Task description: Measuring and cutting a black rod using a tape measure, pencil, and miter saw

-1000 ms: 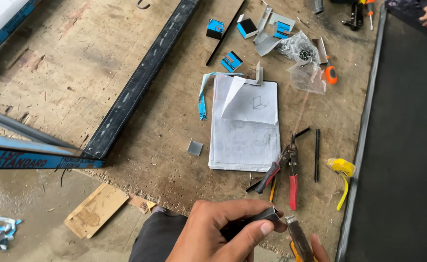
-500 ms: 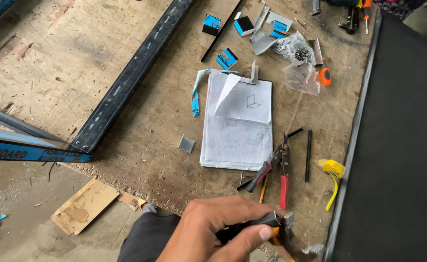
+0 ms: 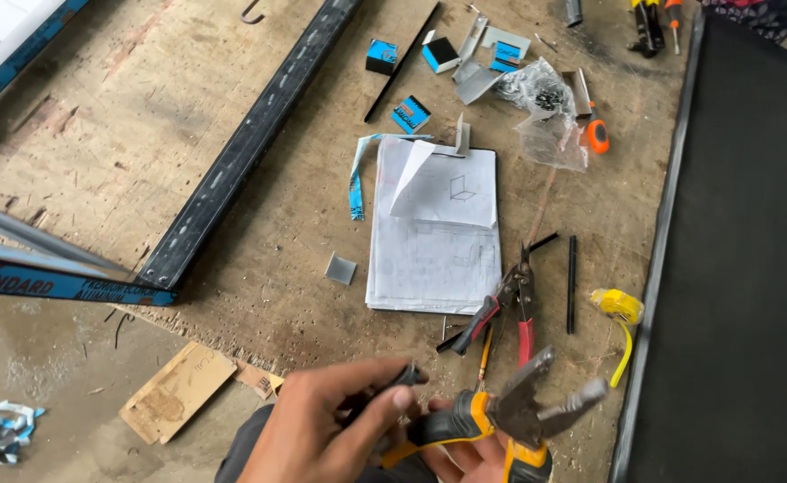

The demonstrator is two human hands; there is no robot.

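Observation:
My left hand (image 3: 326,427) is at the bottom centre, with thumb and fingers pinched on a small black piece (image 3: 406,376). Just to its right, my right hand (image 3: 463,454) grips the yellow-and-black handles of tin snips (image 3: 523,413). Their grey jaws stand apart and point up and to the right. The black piece sits a short way left of the jaws, not touching them. Both hands hover over the wooden worktable's front edge.
A stack of sketch papers (image 3: 434,241) lies mid-table, with red-handled snips (image 3: 511,309), a black rod (image 3: 571,284) and a yellow tape measure (image 3: 618,306) to its right. A black panel (image 3: 742,250) fills the right. A black frame bar (image 3: 250,143) runs diagonally at the left. Small blue-black pieces (image 3: 410,114) lie behind.
My right hand has lifted the yellow-handled snips up into view beside my left hand. The left hand keeps its pinch on the black piece. The view has tilted slightly.

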